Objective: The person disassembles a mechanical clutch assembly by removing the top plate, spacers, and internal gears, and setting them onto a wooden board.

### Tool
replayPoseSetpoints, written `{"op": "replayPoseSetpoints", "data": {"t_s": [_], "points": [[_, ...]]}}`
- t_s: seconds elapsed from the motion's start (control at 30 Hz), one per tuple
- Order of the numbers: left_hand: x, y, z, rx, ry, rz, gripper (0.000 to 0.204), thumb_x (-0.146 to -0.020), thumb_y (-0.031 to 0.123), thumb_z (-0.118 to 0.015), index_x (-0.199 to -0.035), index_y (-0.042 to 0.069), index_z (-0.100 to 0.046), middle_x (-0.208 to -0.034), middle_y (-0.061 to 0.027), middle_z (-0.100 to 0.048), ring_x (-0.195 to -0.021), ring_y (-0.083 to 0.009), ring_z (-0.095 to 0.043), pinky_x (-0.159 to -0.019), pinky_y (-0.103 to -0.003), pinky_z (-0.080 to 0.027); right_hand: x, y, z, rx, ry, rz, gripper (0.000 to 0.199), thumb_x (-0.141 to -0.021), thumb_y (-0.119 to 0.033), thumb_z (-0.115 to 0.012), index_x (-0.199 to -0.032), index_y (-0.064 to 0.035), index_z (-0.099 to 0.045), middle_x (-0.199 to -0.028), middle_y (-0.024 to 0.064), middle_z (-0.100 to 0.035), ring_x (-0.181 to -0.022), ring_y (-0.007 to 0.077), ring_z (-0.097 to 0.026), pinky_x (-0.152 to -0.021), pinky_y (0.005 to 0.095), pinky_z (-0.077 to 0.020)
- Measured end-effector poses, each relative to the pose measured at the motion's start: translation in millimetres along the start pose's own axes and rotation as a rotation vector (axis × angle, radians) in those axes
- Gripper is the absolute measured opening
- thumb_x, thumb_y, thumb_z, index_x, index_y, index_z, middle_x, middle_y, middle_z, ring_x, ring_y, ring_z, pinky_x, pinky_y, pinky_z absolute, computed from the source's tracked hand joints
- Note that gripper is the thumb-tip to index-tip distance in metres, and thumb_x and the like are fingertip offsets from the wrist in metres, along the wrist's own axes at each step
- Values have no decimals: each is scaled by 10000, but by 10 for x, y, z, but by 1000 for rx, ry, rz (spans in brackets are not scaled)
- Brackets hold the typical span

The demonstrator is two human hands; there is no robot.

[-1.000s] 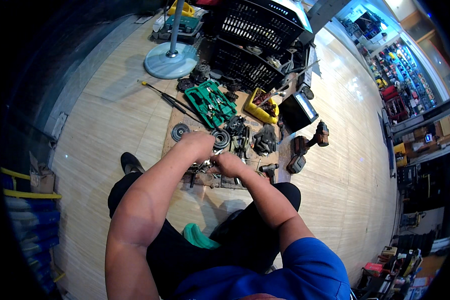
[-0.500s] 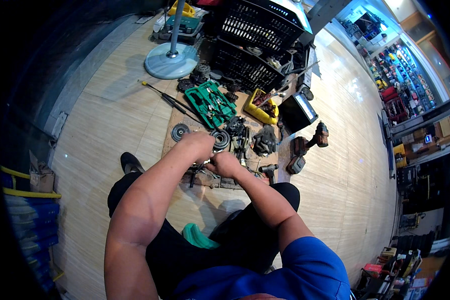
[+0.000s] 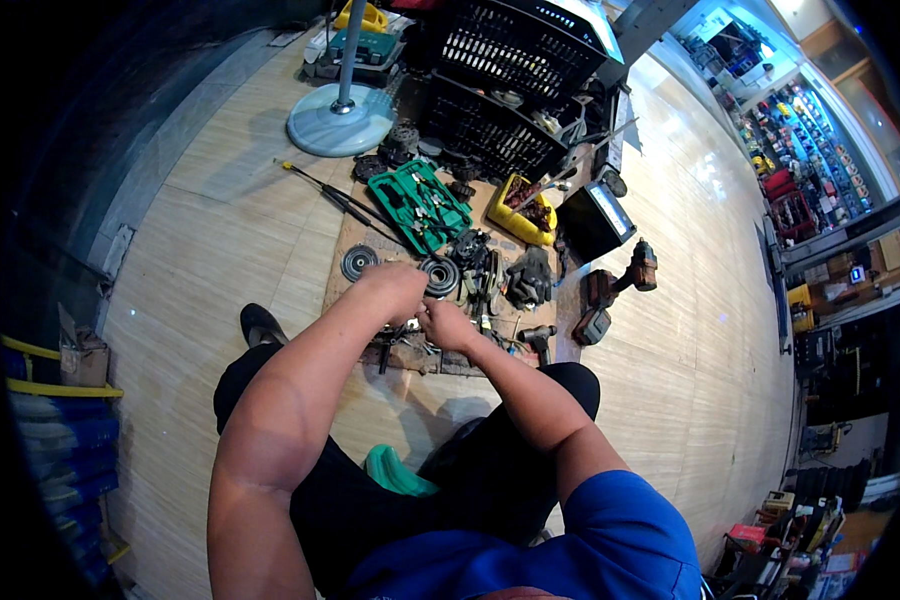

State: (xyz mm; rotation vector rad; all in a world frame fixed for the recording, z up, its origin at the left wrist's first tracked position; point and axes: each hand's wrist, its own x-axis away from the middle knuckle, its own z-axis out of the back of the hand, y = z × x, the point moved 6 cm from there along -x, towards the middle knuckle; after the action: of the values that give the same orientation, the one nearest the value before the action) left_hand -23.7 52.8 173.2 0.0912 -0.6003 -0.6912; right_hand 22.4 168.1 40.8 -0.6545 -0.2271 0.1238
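Note:
My left hand (image 3: 397,290) and my right hand (image 3: 448,325) meet low over a cardboard sheet (image 3: 345,290) on the floor. Both are closed, fingers curled in toward each other. Whatever they grip is mostly hidden beneath them; a bit of metal shows below. A ringed black pulley wheel (image 3: 439,278) lies just beyond my hands, and a second round pulley (image 3: 359,262) is to the left of my left hand. To the right are dark work gloves (image 3: 530,278), dark metal parts (image 3: 483,280) and a dark pistol-shaped tool (image 3: 537,341).
Farther off sit an open green tool case (image 3: 402,198), a yellow bin (image 3: 501,222) of parts and a black box-shaped battery (image 3: 588,225). A cordless impact wrench (image 3: 638,268) stands to the right. Black crates (image 3: 500,120) and a round stand base (image 3: 315,130) stand at the back.
My right hand has shifted very slightly up and left, nearer my left hand. The left hand and the things around look about the same.

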Motion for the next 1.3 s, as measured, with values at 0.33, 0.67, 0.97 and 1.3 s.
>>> {"op": "replayPoseSetpoints", "data": {"t_s": [0.33, 0.67, 0.97, 1.3], "points": [[59, 41, 69, 16, 6, -23, 401, -890, 316, -715, -1179, 44, -658, -1177, -197, -685, -1104, -358, -655, -909, -465, -540, 5, 154, -23, -103, -207, 113, 271, -854, -128, -723, -1098, -25, -663, -999, 217, -705, -930, 354, -694, -824, 416, -536], [42, -3, 49, 55, 34, 11, 349, -845, 251, -754, -1141, 71, -708, -1189, -169, -702, -1120, -330, -673, -919, -481, -540, 110, -165, 146, 458, -256, 102, 299, -842, -321, -714, -938, -42, -666, -888, 202, -677, -851, 388, -672, -767, 504, -527], [54, -6, 60, 24, 13, -25, 389, -872, 305, -735, -1139, 29, -670, -1135, -214, -695, -1077, -371, -664, -893, -469, -542, 133, -191, 110, 469, -49, 211, 270, -893, -344, -651, -937, -79, -677, -831, 186, -658, -784, 383, -672, -679, 516, -534], [67, 3, 72, 20, 31, -36, 385, -871, 309, -730, -1127, 27, -674, -1120, -216, -698, -1078, -369, -664, -897, -463, -541, 98, -183, 51, 178, -315, 141, 341, -851, -216, -703, -1173, -105, -692, -1008, 187, -716, -937, 387, -677, -832, 464, -538]]}}
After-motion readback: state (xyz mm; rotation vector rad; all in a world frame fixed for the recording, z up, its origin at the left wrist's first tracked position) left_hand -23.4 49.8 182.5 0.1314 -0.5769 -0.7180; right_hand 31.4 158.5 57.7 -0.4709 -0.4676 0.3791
